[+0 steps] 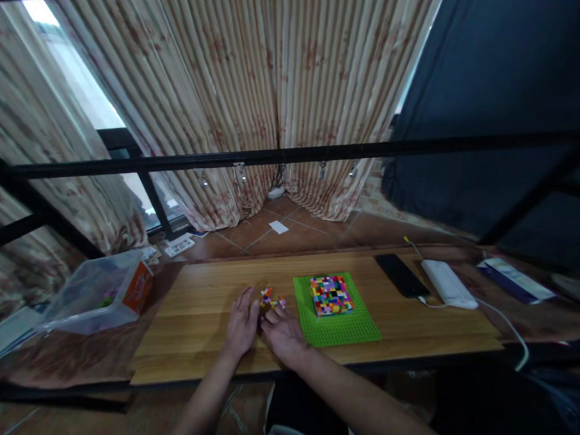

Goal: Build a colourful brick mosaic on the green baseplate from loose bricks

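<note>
My left hand (242, 321) rests on the wooden board with its fingers stretched out beside a small pile of loose toy bricks (266, 297) in mixed colours. My right hand (285, 334) is on the near side of the pile, its fingers spread and slightly bent, with the fingertips beside the bricks. A small pink brick (282, 301) lies just beyond its fingers. To the right, a square block of multicoloured bricks (332, 295) stands on a green studded baseplate (335, 332). Anything under my palms is hidden.
A clear plastic box (91, 298) with an orange label stands left of the wooden board (190, 309). On the right lie a black phone (401, 275) and a white power bank (448, 284) joined by a cable. A black metal bar (293, 155) crosses beyond the table.
</note>
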{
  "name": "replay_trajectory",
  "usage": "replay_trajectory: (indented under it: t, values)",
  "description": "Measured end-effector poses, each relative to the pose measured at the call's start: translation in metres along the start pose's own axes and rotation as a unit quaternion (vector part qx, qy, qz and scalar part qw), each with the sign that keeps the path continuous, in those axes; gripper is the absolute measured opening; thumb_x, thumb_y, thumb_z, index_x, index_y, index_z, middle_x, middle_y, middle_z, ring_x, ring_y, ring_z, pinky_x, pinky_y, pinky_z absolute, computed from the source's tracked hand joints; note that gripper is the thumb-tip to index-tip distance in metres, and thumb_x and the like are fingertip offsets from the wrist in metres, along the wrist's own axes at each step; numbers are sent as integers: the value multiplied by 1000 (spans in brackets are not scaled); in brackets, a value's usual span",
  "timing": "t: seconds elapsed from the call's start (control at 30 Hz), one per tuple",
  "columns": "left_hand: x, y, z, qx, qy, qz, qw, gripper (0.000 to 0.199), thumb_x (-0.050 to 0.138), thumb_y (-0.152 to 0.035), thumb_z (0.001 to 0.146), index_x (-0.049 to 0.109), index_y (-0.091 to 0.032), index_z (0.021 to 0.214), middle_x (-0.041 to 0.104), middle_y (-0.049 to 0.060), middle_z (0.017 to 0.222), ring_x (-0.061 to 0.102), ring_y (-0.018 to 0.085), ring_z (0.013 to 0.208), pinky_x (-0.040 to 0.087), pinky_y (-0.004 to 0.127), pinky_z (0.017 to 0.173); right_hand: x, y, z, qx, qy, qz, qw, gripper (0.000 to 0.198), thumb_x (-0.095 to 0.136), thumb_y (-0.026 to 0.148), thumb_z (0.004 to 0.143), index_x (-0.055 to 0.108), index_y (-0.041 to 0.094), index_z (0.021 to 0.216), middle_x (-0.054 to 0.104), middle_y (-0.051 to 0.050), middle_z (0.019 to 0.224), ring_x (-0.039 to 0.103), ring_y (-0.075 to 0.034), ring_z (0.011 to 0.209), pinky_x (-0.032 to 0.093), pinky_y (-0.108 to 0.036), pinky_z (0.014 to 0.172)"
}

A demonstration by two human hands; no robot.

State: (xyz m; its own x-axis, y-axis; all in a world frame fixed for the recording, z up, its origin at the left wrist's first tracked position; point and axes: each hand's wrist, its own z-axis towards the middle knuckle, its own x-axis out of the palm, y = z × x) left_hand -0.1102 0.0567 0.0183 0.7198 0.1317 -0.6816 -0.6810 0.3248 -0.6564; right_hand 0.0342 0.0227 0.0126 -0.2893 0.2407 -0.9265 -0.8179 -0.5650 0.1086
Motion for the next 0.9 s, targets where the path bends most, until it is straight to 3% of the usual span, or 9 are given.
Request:
replay_trajectory:
  t: [0.13,0.3,0.5,0.63,0.73,0.9]
  values:
    - [8,1,12,30,60,-9,998,46,31,-38,96,46,-17,134,50,12,140,41,23,133,31,48,112,-4,4,3,15,17,-6,1000,18,53,18,87,68,21,96,66,-5,92,52,-22,99,37,-42,102]
    - [10,4,19,58,88,-15,994,44,29,-39,96,53,-21,129,58,8,132,48,21,126,34,46,110,-5,2,6,6,13,-4,1000,20,53,19,88,66,19,104,66,-5,97,51,-22,101,38,-41,102]
    - [9,-2,14,59,74,-16,995,44,28,-38,96,60,-21,120,64,6,123,54,19,119,37,43,107,1,-5,4,-24,-18,10,1000,19,56,19,87,67,18,103,66,-6,94,53,-22,95,38,-42,101]
    - [11,-6,12,61,60,-20,996,42,30,-38,96,61,-20,119,65,7,121,56,20,117,41,42,104,1,-11,-6,-17,-43,47,998,15,54,16,88,68,20,90,64,-5,85,54,-21,91,41,-38,97]
    - [13,-4,10,53,45,-30,997,41,31,-37,96,61,-20,119,66,7,118,57,21,114,43,42,102,-6,-18,-18,13,-51,93,994,19,49,16,90,67,20,86,64,-6,86,55,-20,90,45,-33,88]
    - [16,0,6,38,26,-32,998,40,33,-38,96,58,-21,122,64,8,121,56,21,116,43,42,102,-23,-36,-21,125,-40,143,981,30,39,9,90,66,19,97,64,-7,92,56,-19,90,44,-29,84]
